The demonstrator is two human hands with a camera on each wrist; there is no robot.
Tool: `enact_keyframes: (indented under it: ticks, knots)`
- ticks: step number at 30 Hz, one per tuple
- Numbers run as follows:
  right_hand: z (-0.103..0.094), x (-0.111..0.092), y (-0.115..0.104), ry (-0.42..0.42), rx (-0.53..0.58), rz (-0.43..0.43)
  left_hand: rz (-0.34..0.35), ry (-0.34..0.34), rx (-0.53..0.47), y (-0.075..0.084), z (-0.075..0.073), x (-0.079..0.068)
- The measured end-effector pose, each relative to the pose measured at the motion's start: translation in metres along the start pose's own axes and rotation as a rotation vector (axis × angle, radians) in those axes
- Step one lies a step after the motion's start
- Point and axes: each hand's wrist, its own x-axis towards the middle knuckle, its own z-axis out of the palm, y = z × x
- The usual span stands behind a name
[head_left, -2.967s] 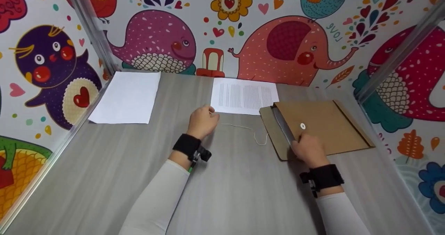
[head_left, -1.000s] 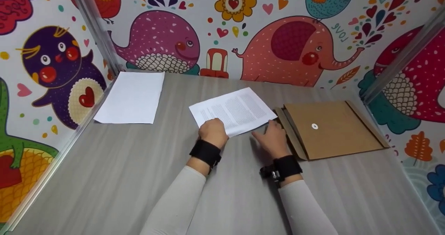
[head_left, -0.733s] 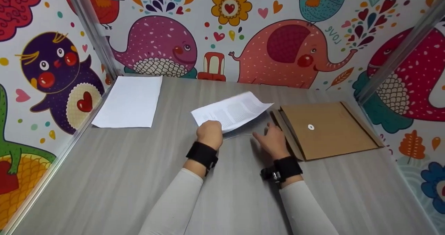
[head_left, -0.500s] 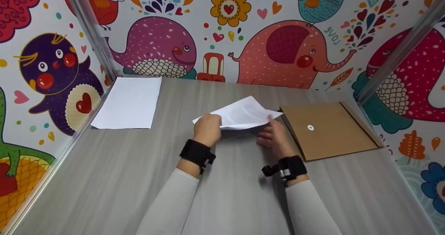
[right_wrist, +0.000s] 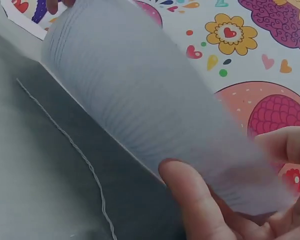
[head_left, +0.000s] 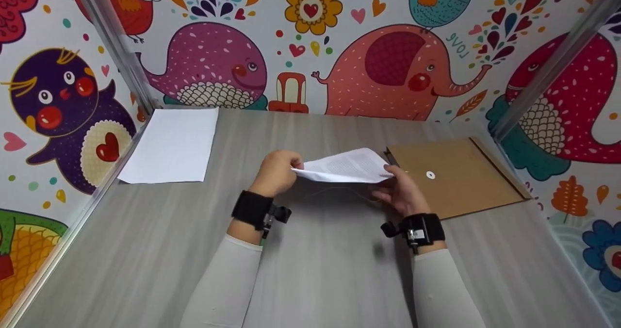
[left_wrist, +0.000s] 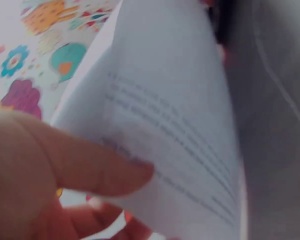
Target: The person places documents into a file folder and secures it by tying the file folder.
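Printed paper (head_left: 347, 167), possibly more than one sheet, is held bowed above the grey table between my two hands. My left hand (head_left: 275, 172) pinches its left end; in the left wrist view the thumb (left_wrist: 105, 170) presses on the printed face, fingers behind. At the other end my right hand (head_left: 406, 192) holds the paper, thumb (right_wrist: 187, 190) on the near side and the other fingers partly hidden behind it. Close beyond the right hand lies a brown kraft document envelope (head_left: 461, 180) with a white round button (head_left: 430, 175).
White paper (head_left: 170, 146) with no visible print lies at the table's far left. A thin pale string (right_wrist: 92, 170) trails over the table below the held paper. Patterned walls (head_left: 291, 41) border the back and sides.
The right hand has left the envelope and come to the printed paper. That paper has risen off the table, first in the left hand, then in both. The blank paper has stayed put.
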Motion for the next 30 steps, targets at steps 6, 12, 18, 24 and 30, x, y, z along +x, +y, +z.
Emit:
enact_keyframes:
  ticks: [6, 12, 18, 24, 30]
  knots:
    - [-0.004, -0.013, -0.017, -0.051, 0.074, -0.098, 0.081, -0.009, -0.345, -0.004, -0.023, -0.002]
    - [-0.001, -0.031, -0.033, -0.089, -0.037, -0.334, 0.138, 0.185, -0.671, 0.008, -0.024, -0.003]
    - [0.012, -0.044, -0.046, -0.044, -0.090, -0.459, 0.003, 0.360, -0.835, 0.017, -0.022, -0.002]
    - [0.020, -0.055, -0.050, -0.009, -0.097, -0.501, -0.295, 0.144, -1.254, 0.014, -0.016, 0.002]
    - [0.022, -0.062, -0.051, 0.004, -0.095, -0.555, -0.343, 0.164, -1.270, 0.011, -0.010, 0.005]
